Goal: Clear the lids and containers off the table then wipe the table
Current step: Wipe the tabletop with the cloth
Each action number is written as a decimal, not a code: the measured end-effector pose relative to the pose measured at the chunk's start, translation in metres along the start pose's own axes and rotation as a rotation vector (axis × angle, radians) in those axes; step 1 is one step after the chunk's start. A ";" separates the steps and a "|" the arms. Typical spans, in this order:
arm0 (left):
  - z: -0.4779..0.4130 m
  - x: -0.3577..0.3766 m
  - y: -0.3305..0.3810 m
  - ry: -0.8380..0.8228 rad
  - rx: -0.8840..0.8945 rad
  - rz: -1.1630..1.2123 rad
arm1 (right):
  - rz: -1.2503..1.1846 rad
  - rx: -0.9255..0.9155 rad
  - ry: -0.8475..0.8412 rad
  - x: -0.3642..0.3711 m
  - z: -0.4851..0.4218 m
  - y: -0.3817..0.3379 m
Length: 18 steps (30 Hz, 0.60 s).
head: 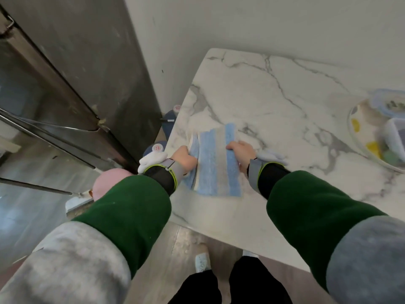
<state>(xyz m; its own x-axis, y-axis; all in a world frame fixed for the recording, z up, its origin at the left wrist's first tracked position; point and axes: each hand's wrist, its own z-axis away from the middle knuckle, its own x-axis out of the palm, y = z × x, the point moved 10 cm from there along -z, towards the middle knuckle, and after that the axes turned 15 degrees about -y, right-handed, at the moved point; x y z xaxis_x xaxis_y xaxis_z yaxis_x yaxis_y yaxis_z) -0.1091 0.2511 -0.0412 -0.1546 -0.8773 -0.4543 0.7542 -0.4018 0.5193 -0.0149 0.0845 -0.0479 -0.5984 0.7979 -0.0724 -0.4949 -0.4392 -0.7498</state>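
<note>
Both hands are working the striped blue-and-white cloth (215, 167), which is lying flat on the marble table (274, 95) just left of the frame's centre, close to the table's near-left corner. The left hand (185, 157) is gripping the cloth's left border with its fingers curled round the fabric, and the right hand (241, 152) is closing its curled fingers over the right-hand blue stripe. The cloth is therefore being held taut between them, probably so that it is staying spread and meeting the surface with its full face for wiping. At the far right of the frame a shallow bowl (366, 119) with coloured patches is sitting on the table, holding a clear container (394, 137) and a blue-rimmed lid (392, 104). They look gathered there for carrying off in one load, so clearing seems unfinished. The table's left edge is running diagonally from upper centre down past the left wrist, with the floor and a dark steel fridge (87, 73) beyond it, and the near edge is crossing under both forearms. The cloth is sitting just inside both edges, so strokes towards lower left are risking a slip off the marble. The widest bare stone is lying to the upper right, between the cloth and the bowl.
</note>
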 end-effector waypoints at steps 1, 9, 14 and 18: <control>-0.002 0.000 0.007 -0.017 0.006 0.026 | -0.015 -0.034 0.016 -0.007 0.002 -0.010; -0.022 -0.017 0.082 0.025 0.097 0.038 | 0.114 -0.161 0.100 -0.065 -0.007 -0.075; -0.034 -0.021 0.124 -0.023 0.150 0.189 | 0.217 -0.054 0.106 -0.089 -0.030 -0.073; -0.041 -0.023 0.165 -0.051 0.223 0.280 | 0.133 -0.035 -0.120 -0.074 -0.047 -0.070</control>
<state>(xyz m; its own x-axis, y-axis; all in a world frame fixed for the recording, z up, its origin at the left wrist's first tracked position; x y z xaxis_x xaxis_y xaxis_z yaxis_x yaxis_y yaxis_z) 0.0454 0.2156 0.0251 0.0026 -0.9711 -0.2388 0.6149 -0.1868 0.7661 0.0936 0.0759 -0.0208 -0.7292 0.6777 -0.0950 -0.3854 -0.5214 -0.7614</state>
